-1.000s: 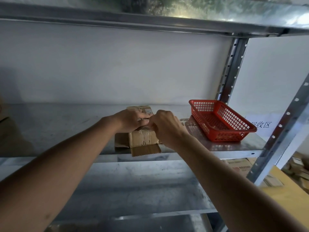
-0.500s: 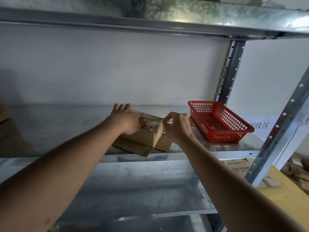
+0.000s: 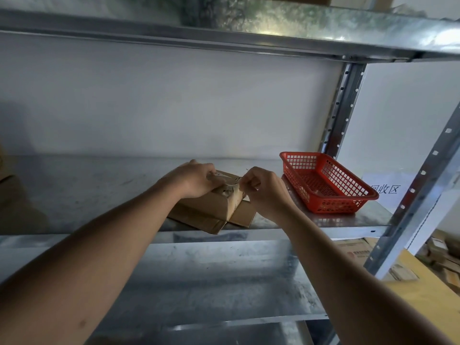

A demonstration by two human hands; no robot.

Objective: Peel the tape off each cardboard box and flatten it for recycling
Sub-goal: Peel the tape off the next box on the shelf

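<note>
A small brown cardboard box (image 3: 211, 207) lies on the metal shelf (image 3: 99, 190), tilted, with its flaps spread out toward me. My left hand (image 3: 196, 179) grips the box's top far edge and holds it down. Just to its right, my right hand (image 3: 261, 190) pinches a strip of clear crinkled tape (image 3: 230, 188) at the box's top corner. The tape stretches between the two hands. The far side of the box is hidden behind my hands.
A red plastic mesh basket (image 3: 331, 192) sits on the shelf to the right of the box. Behind it, a white paper sign (image 3: 385, 189) hangs by the upright post (image 3: 341, 113). More cardboard boxes (image 3: 358, 250) lie below at right. Another shelf runs overhead.
The box went from standing on end to lying tilted with flaps out. My left hand now grips its top edge, and my right hand has pulled the tape slightly to the right.
</note>
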